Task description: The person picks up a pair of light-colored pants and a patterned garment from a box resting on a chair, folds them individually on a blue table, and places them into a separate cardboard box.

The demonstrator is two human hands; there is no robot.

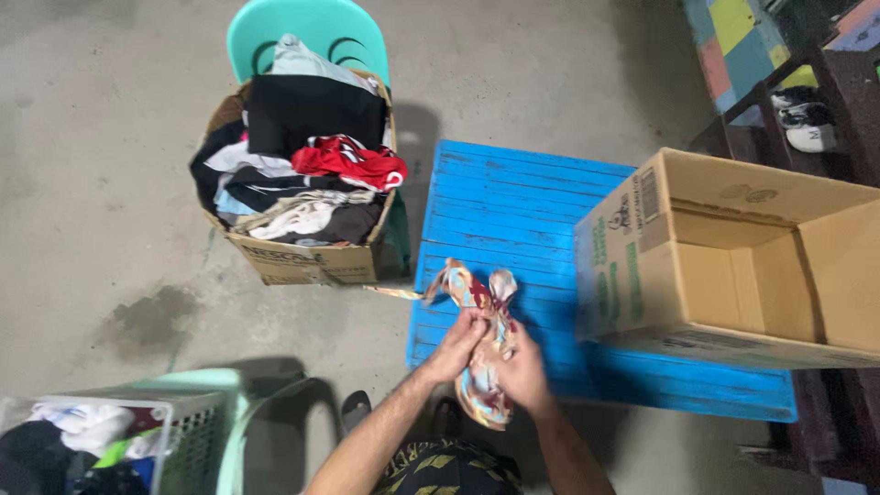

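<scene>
**Here, both hands bunch a patterned cloth**

Left hand and right hand each keep a closed grip on the colourful patterned cloth, above the blue counter. Beyond sit an empty cardboard box and a clothes-filled box.

Open blue boards to the far side, box walls to the right

The bare far half of the blue slatted wooden table lies open beyond the hands; on its right, the empty open-topped brown cardboard box walls off that side. Far left, a clothes-filled cardboard box on a teal plastic chair stands across bare concrete floor; near left, a pale green laundry basket.
</scene>
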